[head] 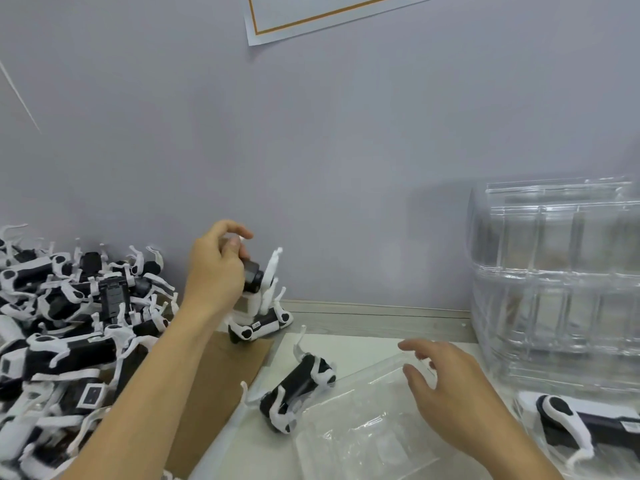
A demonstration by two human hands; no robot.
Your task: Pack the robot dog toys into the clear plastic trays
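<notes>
My left hand [214, 268] grips a black-and-white robot dog toy [256, 292], held upright just above the table near the wall. Under it a second toy [263, 325] lies on its side. Another robot dog [299, 393] lies on the table beside a clear plastic tray [363, 424]. My right hand [446, 389] hovers over the tray's far edge with fingers spread and relaxed, holding nothing. A packed toy [568, 420] lies in a tray at the right edge.
A big pile of robot dogs [69, 327] fills a cardboard box [214, 386] at the left. A tall stack of empty clear trays [557, 285] stands at the right against the grey wall. A paper sheet [311, 12] hangs on the wall.
</notes>
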